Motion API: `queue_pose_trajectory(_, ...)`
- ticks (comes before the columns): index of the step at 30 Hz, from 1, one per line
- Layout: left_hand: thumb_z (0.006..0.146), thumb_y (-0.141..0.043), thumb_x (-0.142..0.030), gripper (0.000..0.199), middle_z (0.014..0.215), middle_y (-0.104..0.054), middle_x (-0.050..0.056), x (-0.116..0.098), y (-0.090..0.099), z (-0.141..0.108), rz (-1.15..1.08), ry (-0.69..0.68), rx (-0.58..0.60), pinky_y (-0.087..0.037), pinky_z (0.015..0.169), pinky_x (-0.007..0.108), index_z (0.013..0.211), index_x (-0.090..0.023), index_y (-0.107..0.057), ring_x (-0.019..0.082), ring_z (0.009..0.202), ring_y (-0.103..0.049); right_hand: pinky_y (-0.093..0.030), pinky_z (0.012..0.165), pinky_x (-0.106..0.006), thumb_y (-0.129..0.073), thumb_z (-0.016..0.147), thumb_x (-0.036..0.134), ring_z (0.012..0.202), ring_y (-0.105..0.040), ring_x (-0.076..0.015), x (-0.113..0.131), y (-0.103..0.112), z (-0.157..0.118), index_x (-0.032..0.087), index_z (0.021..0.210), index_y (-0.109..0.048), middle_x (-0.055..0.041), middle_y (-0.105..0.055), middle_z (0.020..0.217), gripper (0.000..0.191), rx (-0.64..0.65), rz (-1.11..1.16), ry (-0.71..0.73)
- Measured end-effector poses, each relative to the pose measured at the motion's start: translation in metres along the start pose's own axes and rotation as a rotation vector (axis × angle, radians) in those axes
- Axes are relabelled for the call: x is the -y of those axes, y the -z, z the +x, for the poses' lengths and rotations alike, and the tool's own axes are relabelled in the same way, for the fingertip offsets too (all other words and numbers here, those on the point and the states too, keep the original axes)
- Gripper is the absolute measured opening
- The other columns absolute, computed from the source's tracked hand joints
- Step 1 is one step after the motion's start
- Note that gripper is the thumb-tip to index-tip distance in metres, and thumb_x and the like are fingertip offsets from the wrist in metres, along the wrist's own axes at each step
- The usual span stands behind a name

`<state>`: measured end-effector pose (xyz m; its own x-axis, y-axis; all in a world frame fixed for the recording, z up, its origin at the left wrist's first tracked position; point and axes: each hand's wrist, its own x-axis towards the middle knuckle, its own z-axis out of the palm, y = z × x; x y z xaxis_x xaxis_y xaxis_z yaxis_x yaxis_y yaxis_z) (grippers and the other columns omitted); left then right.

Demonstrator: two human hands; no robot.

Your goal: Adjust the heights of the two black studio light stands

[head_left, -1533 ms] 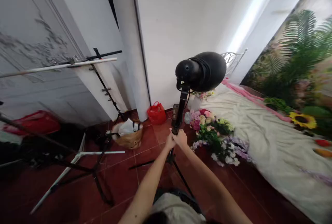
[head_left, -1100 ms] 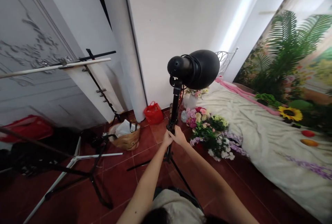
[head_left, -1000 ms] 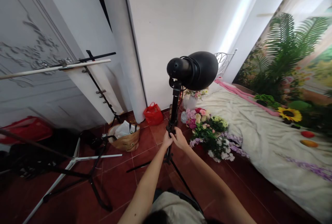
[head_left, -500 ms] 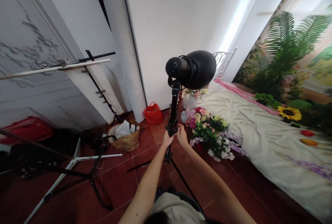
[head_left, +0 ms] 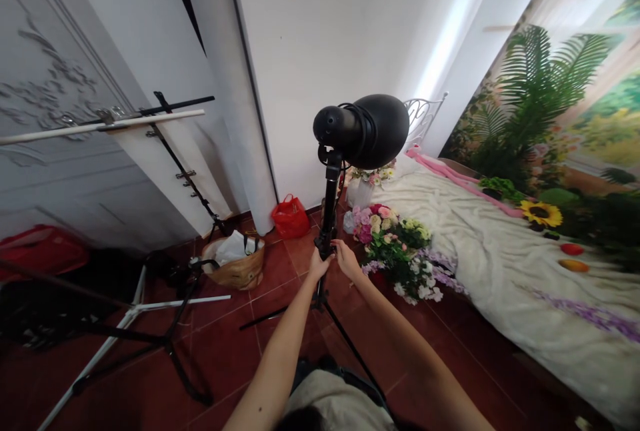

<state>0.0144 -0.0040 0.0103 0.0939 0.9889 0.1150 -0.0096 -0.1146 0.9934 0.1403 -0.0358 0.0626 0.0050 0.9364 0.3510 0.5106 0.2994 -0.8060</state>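
Straight ahead stands a black light stand [head_left: 330, 194] carrying a black studio lamp [head_left: 377, 131] with a cable coiled around its housing. My left hand [head_left: 320, 263] is wrapped around the pole just below a collar. On the right side of that collar, my right hand [head_left: 345, 259] has its fingers bent at what looks like a knob; the small part itself is mostly hidden by the fingers. The stand's spread legs [head_left: 350, 344] rest on the red tiled floor, one of them running toward my body.
Artificial flowers [head_left: 390, 231] stand right of the pole beside a bed with a cream cover [head_left: 500, 258]. A red bag [head_left: 291, 216] and a woven basket [head_left: 240, 271] sit on the floor to the left. Other stand legs [head_left: 135, 311] spread at far left.
The whole view has shifted slightly, so the lamp and stand appear a little further left. Both hands stay at the collar, with the right fingers slightly changed in position.
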Motion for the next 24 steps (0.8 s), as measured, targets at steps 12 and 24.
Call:
queue_pose_trajectory(12,0.058,-0.078,-0.024,0.041,0.101,-0.066,0.010,-0.025,0.001,-0.007,-0.026,0.032,-0.007,-0.041,0.097,0.047,0.093,-0.015,-0.059,0.023,0.103,-0.059,-0.049,0.081,-0.032,-0.038,0.088,0.038,0.086,-0.061,-0.0184,-0.015,-0.010,0.023,0.018,0.108,-0.062,-0.0081,-0.065,0.091,0.037,-0.110,0.017,-0.097)
queue_pose_trajectory(24,0.056,-0.079,-0.029,0.048,0.093,-0.067,0.007,-0.028,0.001,-0.008,-0.025,0.029,-0.017,-0.045,0.094,0.046,0.098,-0.016,-0.057,0.023,0.096,-0.062,-0.050,0.069,-0.029,-0.058,0.076,0.033,0.072,-0.064,-0.0178,-0.007,0.000,0.036,0.018,0.081,-0.067,-0.0055,-0.068,0.078,0.019,-0.044,-0.135,-0.314)
